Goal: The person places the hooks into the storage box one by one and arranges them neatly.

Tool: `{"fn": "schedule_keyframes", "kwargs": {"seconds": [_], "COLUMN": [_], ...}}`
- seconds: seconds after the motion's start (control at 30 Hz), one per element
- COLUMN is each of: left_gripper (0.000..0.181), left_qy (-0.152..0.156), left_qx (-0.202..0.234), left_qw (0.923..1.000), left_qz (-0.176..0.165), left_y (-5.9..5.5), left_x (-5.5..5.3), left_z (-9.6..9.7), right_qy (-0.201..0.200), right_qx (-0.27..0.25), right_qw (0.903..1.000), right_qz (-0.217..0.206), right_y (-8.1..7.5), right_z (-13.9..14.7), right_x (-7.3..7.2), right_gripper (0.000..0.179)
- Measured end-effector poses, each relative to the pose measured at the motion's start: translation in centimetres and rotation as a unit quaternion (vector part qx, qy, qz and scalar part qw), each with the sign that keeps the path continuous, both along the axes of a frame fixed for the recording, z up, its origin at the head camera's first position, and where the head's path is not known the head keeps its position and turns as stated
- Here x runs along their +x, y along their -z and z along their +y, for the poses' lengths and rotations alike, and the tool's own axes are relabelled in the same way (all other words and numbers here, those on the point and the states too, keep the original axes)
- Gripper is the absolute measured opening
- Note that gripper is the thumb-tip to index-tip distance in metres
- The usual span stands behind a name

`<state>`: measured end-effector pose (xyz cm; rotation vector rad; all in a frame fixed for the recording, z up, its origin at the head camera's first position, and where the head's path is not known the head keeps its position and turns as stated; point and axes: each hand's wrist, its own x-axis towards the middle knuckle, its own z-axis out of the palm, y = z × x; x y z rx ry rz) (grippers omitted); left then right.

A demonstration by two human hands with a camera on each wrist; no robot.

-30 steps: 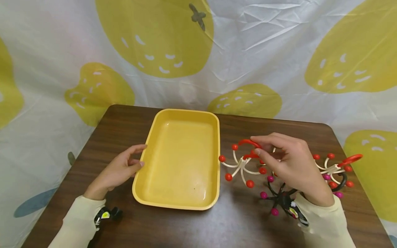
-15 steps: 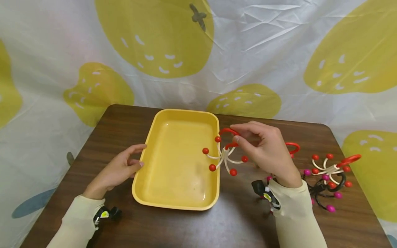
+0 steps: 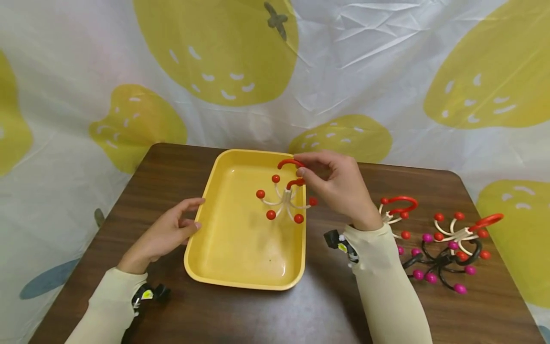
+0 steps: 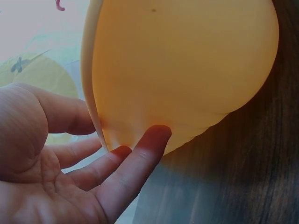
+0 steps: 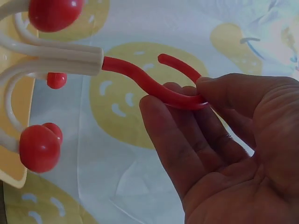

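My right hand point(image 3: 339, 186) pinches the red hook of a multi-armed hook hanger point(image 3: 286, 197) between thumb and fingers. White curved arms with red ball tips spread below the hook, over the right half of the yellow tray point(image 3: 240, 248). In the right wrist view, the red hook point(image 5: 180, 100) lies across the fingertips, with the white arms pointing left. My left hand point(image 3: 165, 234) holds the tray's left side. The left wrist view shows the thumb at the rim and fingertips point(image 4: 156, 137) against the tray's outer wall point(image 4: 187, 70).
Right of the tray on the brown table point(image 3: 343, 315) lie two more white-and-red hangers, one at the far right point(image 3: 461, 234) and one point(image 3: 388, 217) partly behind the right sleeve. Black hangers with magenta balls point(image 3: 442, 260) lie in front. A fruit-patterned cloth point(image 3: 258, 124) hangs behind.
My right hand has carried the red-and-white hanger left, from above the table to over the tray. My left hand has stayed at the tray's left side.
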<state>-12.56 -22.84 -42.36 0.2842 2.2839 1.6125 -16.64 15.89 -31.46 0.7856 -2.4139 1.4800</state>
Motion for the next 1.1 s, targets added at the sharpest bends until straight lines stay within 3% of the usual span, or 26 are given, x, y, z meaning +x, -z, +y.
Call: {"fn": "schedule_keyframes", "kwargs": {"seconds": [0.2,0.6,1.1], "left_gripper": [0.063,0.062,0.063], "left_qy": [0.0,0.001,0.0], "left_qx": [0.003,0.004,0.014], "left_qw": [1.0,1.0,0.9998], "left_qz": [-0.004,-0.008,-0.01], "left_y": [0.2,0.5,0.9], "left_x": [0.1,0.0,0.0], "left_z": [0.0,0.2,0.1], "right_qy": [-0.004,-0.018,-0.012], "right_qx": [0.007,0.049,0.033], "right_qw": [0.9998,0.9985,0.9974], "right_qz": [0.02,0.018,-0.063], "right_y": [0.0,0.7,2.3], "right_z": [-1.6,-4.4,-7.3], "right_x": [-1.8,-5.3,-10.4], "right_gripper": [0.024,0.023,0.025]}}
